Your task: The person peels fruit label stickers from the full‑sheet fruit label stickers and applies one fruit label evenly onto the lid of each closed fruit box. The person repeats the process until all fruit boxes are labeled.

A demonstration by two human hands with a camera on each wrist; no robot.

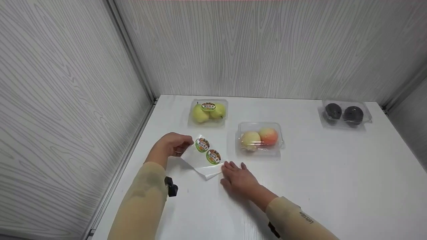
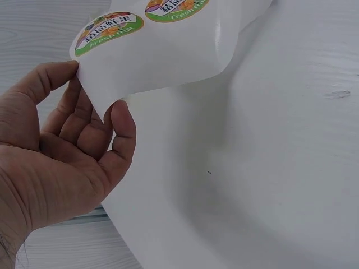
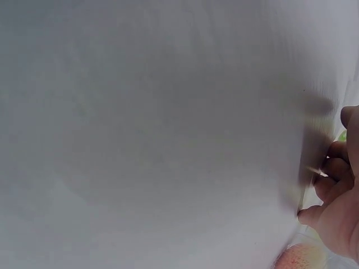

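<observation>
Panelled booth (image 1: 260,50) with white table (image 1: 320,180)

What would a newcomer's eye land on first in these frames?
Probably the two bright oval stickers on the white sheet, its left side held by the left hand, with the right hand at its right corner. Next, perhaps, the yellow-green pears in a clear box at the back left, and the two dark fruits boxed at the back right.

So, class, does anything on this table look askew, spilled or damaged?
Only the sticker sheet stands out: its near corner curls rather than lying flat, with the left hand holding one side. No spill shows.
</observation>
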